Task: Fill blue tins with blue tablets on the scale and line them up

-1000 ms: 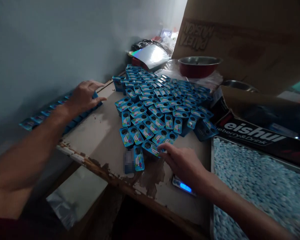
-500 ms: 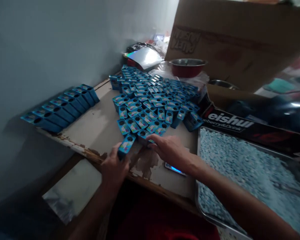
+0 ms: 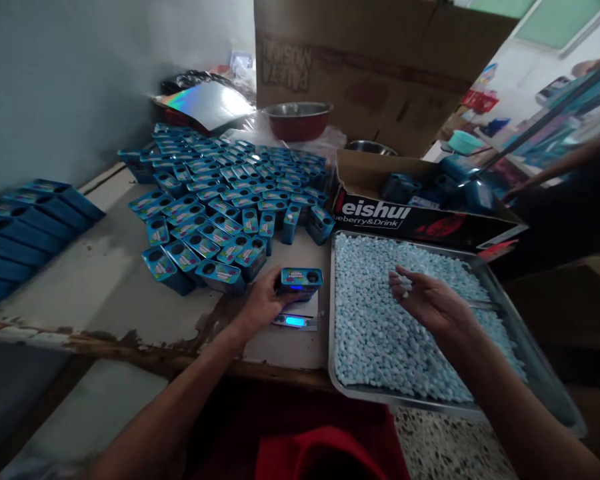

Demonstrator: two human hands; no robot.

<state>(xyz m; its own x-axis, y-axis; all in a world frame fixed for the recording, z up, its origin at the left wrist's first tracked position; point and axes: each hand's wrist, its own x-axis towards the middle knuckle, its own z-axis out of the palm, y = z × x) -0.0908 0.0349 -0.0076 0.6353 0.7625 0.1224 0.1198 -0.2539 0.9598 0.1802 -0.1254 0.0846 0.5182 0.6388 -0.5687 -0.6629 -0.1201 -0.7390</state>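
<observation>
My left hand [image 3: 261,305] grips a small blue tin [image 3: 301,276] by its left side, its top facing up with a round dark opening at the right. The tin stands on or just over a small digital scale [image 3: 295,321] with a lit blue display; contact is hidden. Over a metal tray [image 3: 332,313] of pale blue candies [image 3: 375,327], my right hand [image 3: 433,301] has its fingers curled around a few candies [image 3: 404,285]. Many more blue tins [image 3: 215,233] stand upright, packed together, left of the scale.
A row of blue tins [image 3: 35,227] lines the left table edge. Behind the tray sits a black printed carton [image 3: 380,217] holding blue tins. A red metal bowl [image 3: 299,123] and a large cardboard box [image 3: 370,73] are at the back. Another person's arm [image 3: 565,163] shows at right.
My left hand has moved right, bringing a tin to the scale. My right hand has left the tin cluster and now holds candies over the tray. The view has swung right.
</observation>
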